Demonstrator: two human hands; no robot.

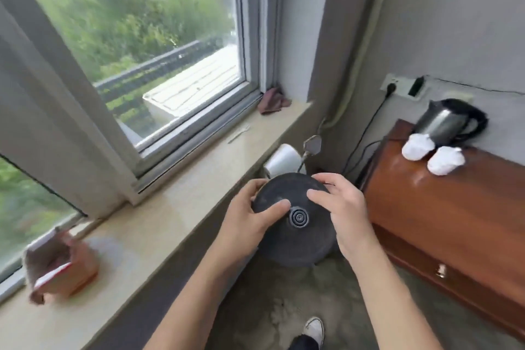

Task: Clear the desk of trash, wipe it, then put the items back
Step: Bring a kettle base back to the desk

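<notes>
Both hands hold a round black kettle base (295,219) in mid-air above the floor, between the windowsill (176,207) and the wooden table (443,207). The left hand (250,216) grips its left rim, thumb laid across the top face; the right hand (341,213) grips the right rim, fingers (318,193) curled over the top. The steel kettle (449,122) and two crumpled white tissues (431,153) sit on the table. The black cord (366,133) runs to the wall socket (397,85); whether it belongs to the base cannot be told, but if so, carrying the base further could likely pull it taut, jerking the base loose or sweeping the kettle.
</notes>
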